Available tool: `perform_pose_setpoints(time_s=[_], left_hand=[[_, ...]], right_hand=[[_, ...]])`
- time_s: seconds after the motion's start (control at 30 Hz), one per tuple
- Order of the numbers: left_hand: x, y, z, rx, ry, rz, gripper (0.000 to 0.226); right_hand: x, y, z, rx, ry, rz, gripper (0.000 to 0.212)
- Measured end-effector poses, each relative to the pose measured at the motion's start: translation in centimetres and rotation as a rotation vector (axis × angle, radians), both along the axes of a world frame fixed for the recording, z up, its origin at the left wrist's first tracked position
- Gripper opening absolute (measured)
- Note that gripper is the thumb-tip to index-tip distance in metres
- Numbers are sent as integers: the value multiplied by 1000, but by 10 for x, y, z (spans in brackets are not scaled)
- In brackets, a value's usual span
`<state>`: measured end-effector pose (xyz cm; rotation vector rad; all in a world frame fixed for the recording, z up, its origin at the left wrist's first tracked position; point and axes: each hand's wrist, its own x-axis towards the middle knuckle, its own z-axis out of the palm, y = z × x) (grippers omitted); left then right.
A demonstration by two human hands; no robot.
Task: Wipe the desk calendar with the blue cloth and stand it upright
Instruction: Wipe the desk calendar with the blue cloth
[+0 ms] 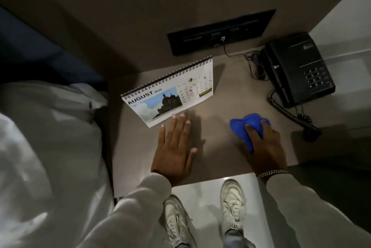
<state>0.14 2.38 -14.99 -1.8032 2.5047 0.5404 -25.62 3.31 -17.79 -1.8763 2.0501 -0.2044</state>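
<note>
From what I see, the desk calendar stands at 11 o'clock on the worktop, left hand flat and empty beside it, right hand closed on the blue cloth; whether wiping is done, I cannot tell.

Left hand flat, fingers spread — right hand palm-down, fingers curled, bracelet at wrist.

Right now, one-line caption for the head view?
Left hand flat on the desk by the August calendar; right hand grips the blue cloth near the phone.
</note>
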Motion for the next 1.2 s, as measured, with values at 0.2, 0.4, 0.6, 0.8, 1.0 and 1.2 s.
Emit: perform_pose_setpoints(time_s=[0.2, 0.4, 0.6, 0.8, 1.0, 1.2], left_hand=[[35, -53, 73, -213, -20, -140, 72], [72, -134, 104, -211, -246, -459, 82], [62, -185, 89, -206, -390, -850, 92], [52, -196, 76, -185, -250, -894, 101], [49, -197, 76, -115, -198, -908, 102], [49, -196, 75, 32, -73, -860, 105]], right_hand=[[39, 17, 8, -183, -323, -269, 44], [117, 29, 7, -409, -746, -476, 49], [166, 5, -12, -526, -982, -539, 62], [212, -26, -26, -656, -1152, -642, 50], [241, -62, -22, -769, -1122, -675, 54], [267, -83, -22, -778, -1014, -758, 58]])
